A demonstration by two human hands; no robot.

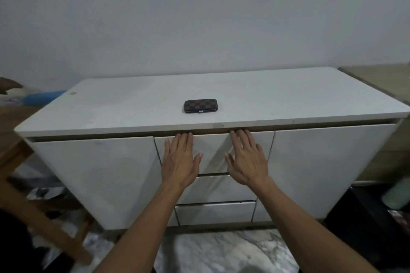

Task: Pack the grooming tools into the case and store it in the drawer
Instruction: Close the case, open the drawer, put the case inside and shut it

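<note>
A plain pale wall [199, 17] backs a low white cabinet [95, 179] whose flat top serves as the worktop [288, 97]. Both hands lie flat against the front of the top drawer [213, 150] in the cabinet's middle column, fingers straight and spread a little, thumbs pointing toward each other. The left hand [180, 162] has its fingertips at the drawer's upper edge, right at the dark gap beneath the worktop's lip; the right hand [248, 159] mirrors it just beside, with a bare strip of drawer front between the two. Neither hand holds anything, and whether the fingertips hook over the drawer's edge cannot be told. The drawer sits closed, flush with the door panels on either side. Below it are two more drawer fronts [216, 213], partly crossed by the forearms. Up on the worktop, well apart from the hands and slightly behind the drawer, the case [200, 105] lies flat and closed, a small dark rounded rectangle with a brown checkered lid. A wooden frame [26, 195] stands at the left, over a marbled floor [221, 250]. A blue object [42, 97] lies beyond the cabinet's left end.
</note>
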